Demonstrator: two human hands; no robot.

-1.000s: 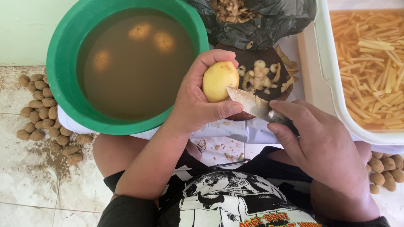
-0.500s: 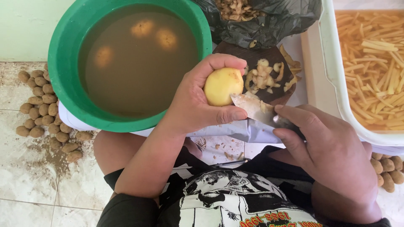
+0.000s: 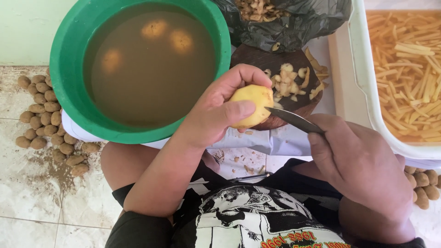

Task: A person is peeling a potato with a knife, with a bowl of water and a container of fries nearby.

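At centre frame, the left hand (image 3: pixel 220 110) is closed around a peeled yellow potato (image 3: pixel 251 105), thumb across its near face and fingers curled over the top and far side. The potato is held in the air above the person's lap, just in front of a dark round board (image 3: pixel 275 62).

The right hand (image 3: pixel 358 165) is closed around the handle of a knife (image 3: pixel 294 120); the handle itself is hidden inside the fist. The blade projects to the left, and its tip touches the lower right side of the potato.

The board carries a loose heap of pale peelings (image 3: pixel 289 80). Behind the board lies a crumpled black plastic bag (image 3: pixel 303 25) with more peelings in its opening.

Left of the board, and touching it at the rim, stands a green basin (image 3: pixel 69 92) filled with cloudy brown water. Three peeled potatoes (image 3: pixel 154 28) show dimly under the surface.

At the right edge stands a white tub (image 3: pixel 363 82) holding cut potato sticks (image 3: pixel 409 69).

A white cloth or sheet (image 3: pixel 275 142) lies under the basin and board, with scattered peel scraps on it.

On the tiled floor (image 3: pixel 27 197), a pile of small unpeeled brown potatoes (image 3: pixel 43 115) lies to the left of the basin, with loose soil beside it. More of them (image 3: pixel 425 183) lie at the lower right, past the right wrist.
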